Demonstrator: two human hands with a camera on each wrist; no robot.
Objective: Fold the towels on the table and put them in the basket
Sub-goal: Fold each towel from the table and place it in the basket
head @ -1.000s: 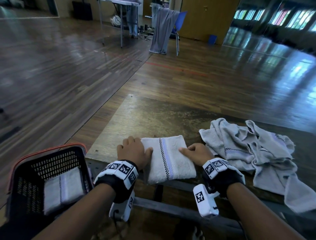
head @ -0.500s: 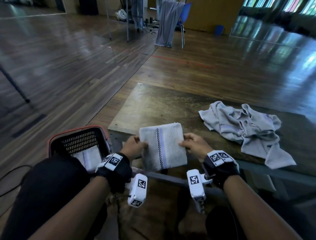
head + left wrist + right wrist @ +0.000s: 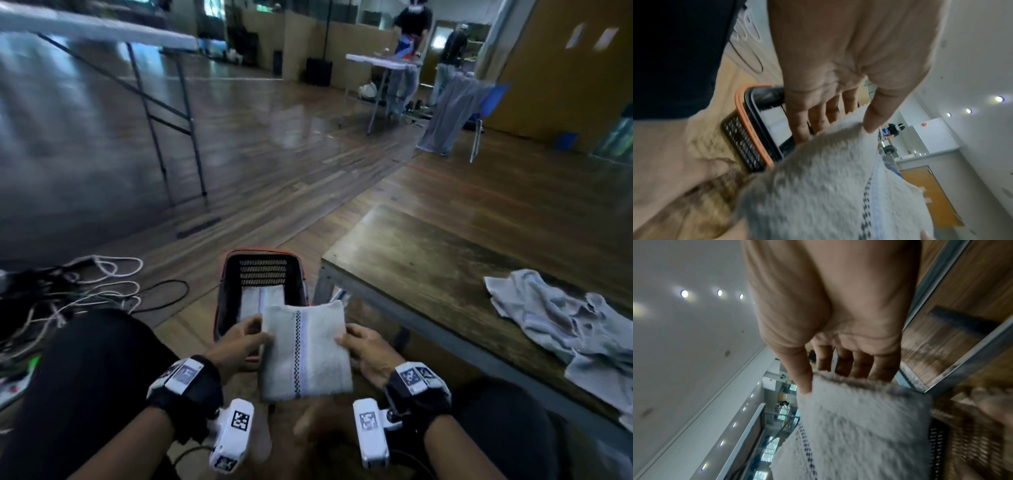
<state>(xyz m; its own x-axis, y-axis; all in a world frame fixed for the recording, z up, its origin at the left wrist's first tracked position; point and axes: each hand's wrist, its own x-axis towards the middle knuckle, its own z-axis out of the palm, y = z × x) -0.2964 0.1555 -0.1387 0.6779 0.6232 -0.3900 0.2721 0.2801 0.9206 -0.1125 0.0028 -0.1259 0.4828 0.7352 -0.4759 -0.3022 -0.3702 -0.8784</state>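
2 hands, left hand [image 3: 239,339] and right hand [image 3: 368,346], pinch my folded towel [image 3: 305,353] by opposite edges. It hangs off the worktop [image 3: 428,260], its stripe pointing ahead at the basket [image 3: 262,255], just beyond and nearer the left.

White cords [image 3: 102,284] lay tangled on the wood floor [image 3: 274,154], beside a folding table [image 3: 96,27]; a cloth-draped blue chair [image 3: 459,109] stood beyond
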